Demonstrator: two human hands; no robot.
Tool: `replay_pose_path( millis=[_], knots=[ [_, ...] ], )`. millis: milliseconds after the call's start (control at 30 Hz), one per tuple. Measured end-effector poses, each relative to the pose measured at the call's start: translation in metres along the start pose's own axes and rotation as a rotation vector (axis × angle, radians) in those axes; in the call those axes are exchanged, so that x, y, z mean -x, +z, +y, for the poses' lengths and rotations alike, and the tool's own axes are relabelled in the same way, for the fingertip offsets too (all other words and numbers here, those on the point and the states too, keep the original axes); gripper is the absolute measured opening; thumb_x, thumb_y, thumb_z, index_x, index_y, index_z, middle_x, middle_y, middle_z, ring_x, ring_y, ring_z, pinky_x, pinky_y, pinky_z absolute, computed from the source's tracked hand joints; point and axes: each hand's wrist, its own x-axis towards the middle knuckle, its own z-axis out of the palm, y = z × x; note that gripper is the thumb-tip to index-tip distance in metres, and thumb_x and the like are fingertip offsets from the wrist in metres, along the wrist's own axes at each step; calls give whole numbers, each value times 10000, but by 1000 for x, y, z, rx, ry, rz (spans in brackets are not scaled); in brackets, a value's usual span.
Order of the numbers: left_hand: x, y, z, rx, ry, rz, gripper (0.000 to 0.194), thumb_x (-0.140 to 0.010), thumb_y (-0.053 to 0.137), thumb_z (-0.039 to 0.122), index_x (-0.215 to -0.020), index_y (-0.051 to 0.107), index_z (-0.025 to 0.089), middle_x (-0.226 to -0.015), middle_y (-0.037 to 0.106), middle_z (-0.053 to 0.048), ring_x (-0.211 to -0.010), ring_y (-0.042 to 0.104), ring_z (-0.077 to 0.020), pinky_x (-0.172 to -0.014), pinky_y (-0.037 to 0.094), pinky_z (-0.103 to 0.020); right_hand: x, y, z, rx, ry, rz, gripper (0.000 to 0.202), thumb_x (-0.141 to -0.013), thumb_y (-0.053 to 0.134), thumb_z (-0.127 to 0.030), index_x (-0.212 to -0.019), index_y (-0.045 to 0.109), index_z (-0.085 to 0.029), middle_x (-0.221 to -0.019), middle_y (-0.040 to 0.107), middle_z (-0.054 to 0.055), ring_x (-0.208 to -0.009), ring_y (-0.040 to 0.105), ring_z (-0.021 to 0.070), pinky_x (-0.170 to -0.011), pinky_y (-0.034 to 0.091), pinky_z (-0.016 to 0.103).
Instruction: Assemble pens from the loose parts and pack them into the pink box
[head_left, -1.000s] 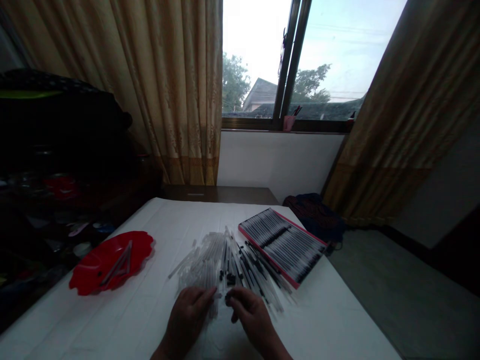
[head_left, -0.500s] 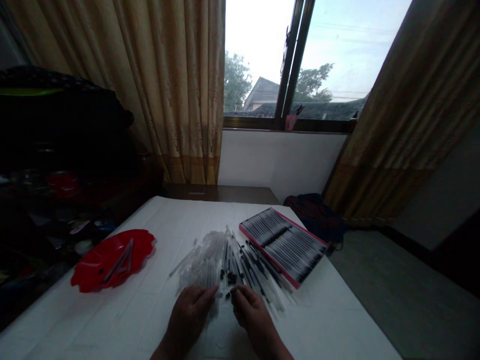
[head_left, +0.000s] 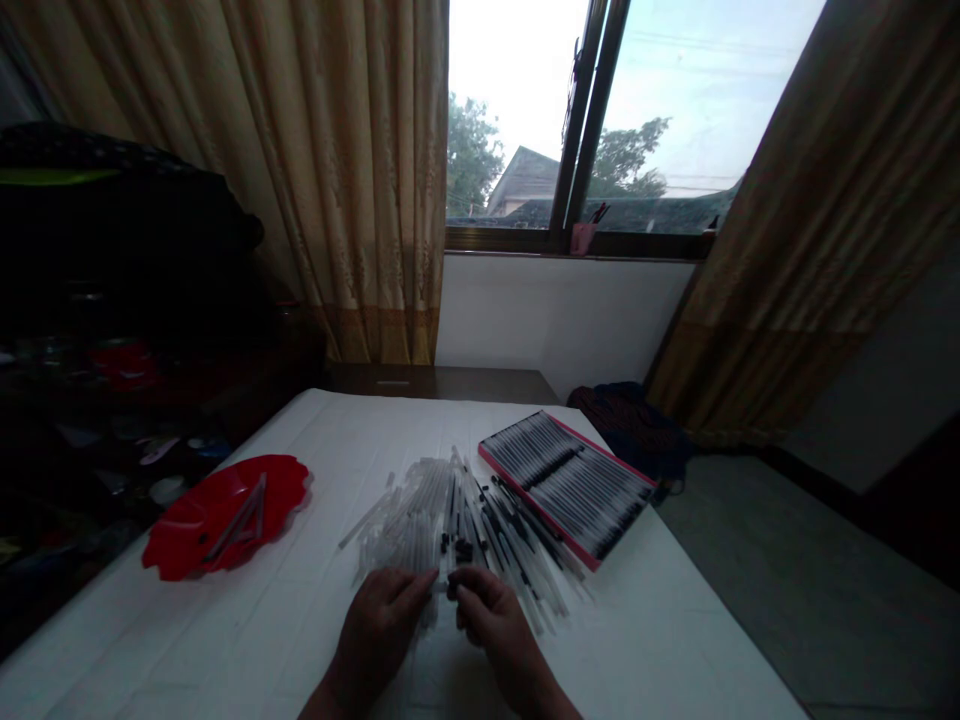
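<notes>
My left hand (head_left: 381, 618) is closed in a pinch on a clear pen barrel, only a short end of which shows at the fingertips. Close beside it, my right hand (head_left: 496, 612) pinches a small black pen cap (head_left: 452, 588) near that end; whether the two touch I cannot tell. Beyond my left hand lies a heap of clear pen barrels (head_left: 409, 510). Loose pens and refills with dark tips (head_left: 517, 545) fan out beyond my right hand. Several small black caps (head_left: 464, 550) lie between the two heaps.
At the right, a pink-edged box (head_left: 574, 480) holds rows of pens. A red scalloped dish (head_left: 169, 535) with a few clear pieces stands at the left of the white table (head_left: 300, 640). Dark cluttered shelving borders the left side; a window is ahead.
My right hand has moved slightly left, bringing the black cap closer to the left fingertips. My left hand stays almost still, keeping its pinch.
</notes>
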Motion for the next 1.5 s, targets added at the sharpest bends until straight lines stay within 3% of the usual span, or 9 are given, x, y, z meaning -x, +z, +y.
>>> replay_pose_path(
  millis=[467,833,1033,1167,1500],
  knots=[
    [-1,-1,0,-13,-16,-10,293,-935,418,227,-1129,637,220,-756,669,-49,-668,613,-160,-604,506,-283,0,-1,1,240,-226,27,188,-717,648,-351,-796,668,-182,-708,626,9,-527,535,116,-512,435,240],
    [0,0,0,-38,10,-29,303,-950,380,229,-1125,627,210,-760,669,-49,-681,615,-160,-622,504,-288,2,0,1,323,-265,11,148,-762,588,-302,-814,645,-176,-706,623,12,-546,557,129,-517,451,237],
    [1,2,-1,-55,31,-29,301,-943,391,216,-1130,627,201,-768,660,-52,-684,603,-167,-624,496,-297,5,-3,-4,678,-514,38,146,-788,525,-154,-858,650,-178,-794,667,54,-728,626,176,-668,473,258],
    [3,3,-2,-34,31,-43,310,-935,401,198,-1162,612,200,-787,659,-54,-699,601,-166,-636,499,-293,6,-3,-7,811,-664,43,173,-801,505,-103,-851,645,-192,-795,672,53,-742,638,168,-672,465,232],
    [0,3,-1,-50,36,-28,304,-946,375,194,-1109,632,205,-767,665,-48,-675,607,-160,-617,497,-286,7,-6,-14,831,-539,-34,169,-780,478,-120,-831,627,-182,-723,674,41,-653,639,163,-605,468,230]
  ],
)
